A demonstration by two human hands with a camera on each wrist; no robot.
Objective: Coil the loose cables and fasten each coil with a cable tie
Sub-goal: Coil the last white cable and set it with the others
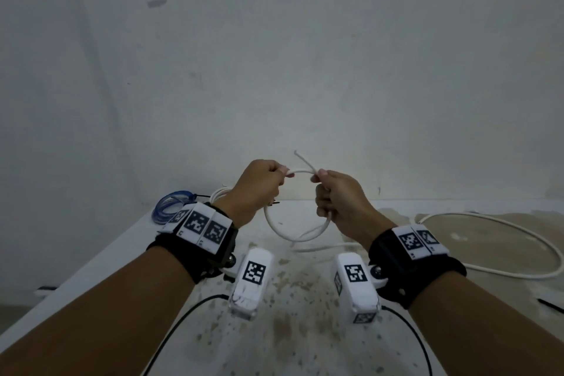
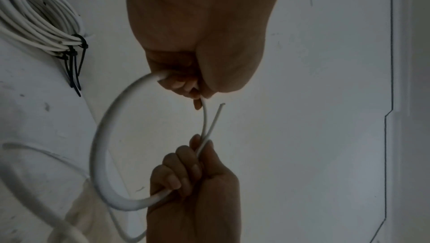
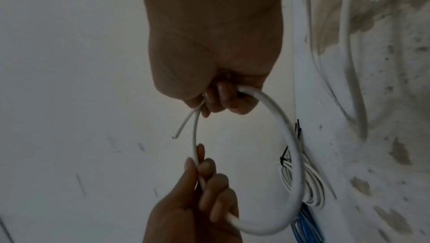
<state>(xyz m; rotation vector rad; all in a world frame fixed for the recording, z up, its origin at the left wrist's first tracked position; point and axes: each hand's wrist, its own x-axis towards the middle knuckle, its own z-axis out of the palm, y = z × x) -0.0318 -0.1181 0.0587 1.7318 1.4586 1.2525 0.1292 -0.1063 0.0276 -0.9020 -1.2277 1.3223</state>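
Observation:
Both hands hold a white cable (image 1: 300, 235) above the table, bent into one round loop (image 2: 100, 147). My left hand (image 1: 259, 186) grips the loop on its left side, fingers curled round it (image 2: 184, 83). My right hand (image 1: 332, 198) grips the right side and pinches the crossing, where the cable's free end (image 1: 300, 157) sticks up (image 3: 184, 125). The rest of the white cable (image 1: 500, 238) trails loose across the table to the right. A tied white coil (image 2: 42, 24) with black cable ties (image 2: 74, 67) lies behind my left wrist.
A blue coil (image 1: 171, 203) with a black tie lies at the table's back left corner. A black cable tie (image 1: 549, 305) lies at the right edge. The stained white table (image 1: 290, 314) stands against a grey wall. Black leads run from the wrist cameras.

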